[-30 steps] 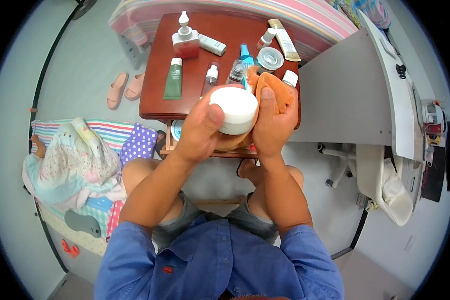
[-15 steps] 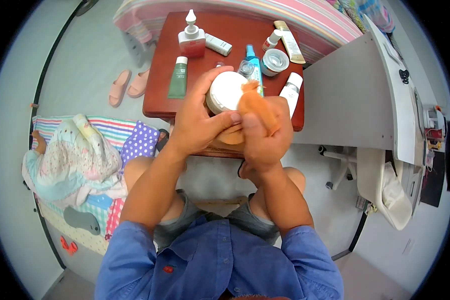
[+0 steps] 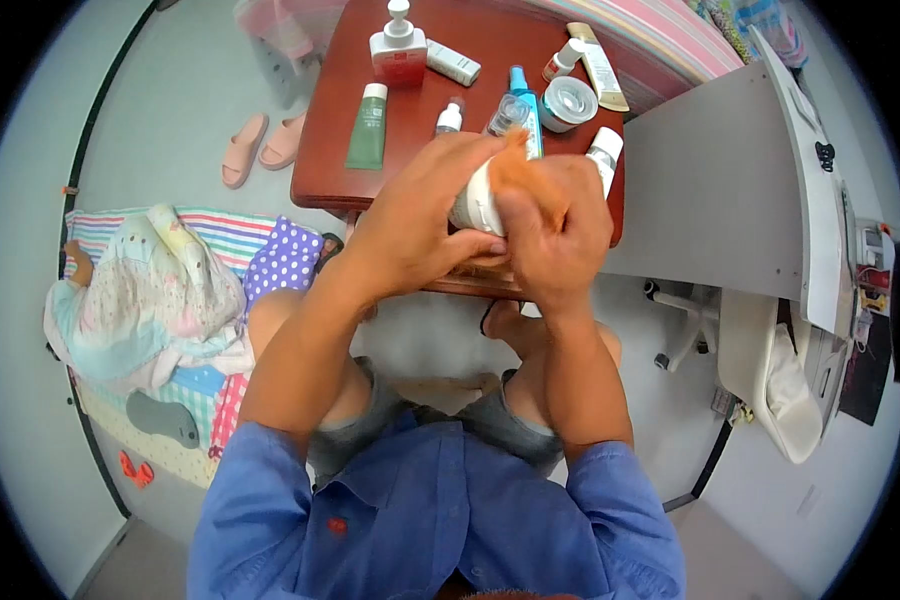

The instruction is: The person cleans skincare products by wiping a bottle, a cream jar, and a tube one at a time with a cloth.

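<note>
My left hand (image 3: 410, 225) is wrapped around a white round jar (image 3: 480, 205), which is tilted and partly covered by my fingers. In my right hand (image 3: 562, 235) is a bunched orange cloth (image 3: 526, 182), pressed against the jar's side and top. Both hands are held over the near edge of the red-brown table (image 3: 325, 150). Just beyond them stand a small white-capped bottle (image 3: 450, 118), a clear container (image 3: 510, 112) and a blue spray bottle (image 3: 526, 105). To the right of the cloth lies a white-capped bottle (image 3: 606, 150).
On the table are a pump bottle (image 3: 398, 55), a green tube (image 3: 368, 130), a white tube (image 3: 453, 62), a clear-lidded tub (image 3: 569, 103) and a gold tube (image 3: 600, 70). Pink slippers (image 3: 245, 150) and bedding (image 3: 170, 300) lie leftward; a white chair (image 3: 770, 390) stands right.
The jar has turned so its white top faces away, more hidden by my left hand. The cloth has shifted on it. The table sits slightly higher in view, uncovering a small bottle.
</note>
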{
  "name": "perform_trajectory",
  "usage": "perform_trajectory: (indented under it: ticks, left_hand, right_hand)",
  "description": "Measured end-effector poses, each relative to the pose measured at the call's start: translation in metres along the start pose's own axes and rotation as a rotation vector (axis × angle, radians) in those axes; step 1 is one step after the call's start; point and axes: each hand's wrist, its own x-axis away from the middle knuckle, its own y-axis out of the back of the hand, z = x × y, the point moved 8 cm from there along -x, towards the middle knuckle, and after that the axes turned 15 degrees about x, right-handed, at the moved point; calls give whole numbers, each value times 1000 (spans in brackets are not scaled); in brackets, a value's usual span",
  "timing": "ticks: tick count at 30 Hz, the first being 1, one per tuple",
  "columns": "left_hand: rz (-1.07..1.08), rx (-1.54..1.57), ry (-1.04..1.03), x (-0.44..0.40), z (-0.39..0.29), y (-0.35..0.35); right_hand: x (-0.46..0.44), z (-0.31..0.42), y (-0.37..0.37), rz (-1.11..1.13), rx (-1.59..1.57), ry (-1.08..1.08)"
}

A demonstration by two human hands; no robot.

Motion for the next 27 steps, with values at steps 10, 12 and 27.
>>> perform_trajectory:
  ticks: [10, 12, 27]
  left_hand:
    - [12, 12, -3, 0, 2, -5]
    - [23, -5, -13, 2, -3, -9]
    - [-255, 1445, 375, 5, 34, -38]
  right_hand:
    - [5, 14, 1, -2, 37, 124]
    - [-1, -14, 2, -48, -56, -113]
    - [12, -19, 10, -127, -278, -436]
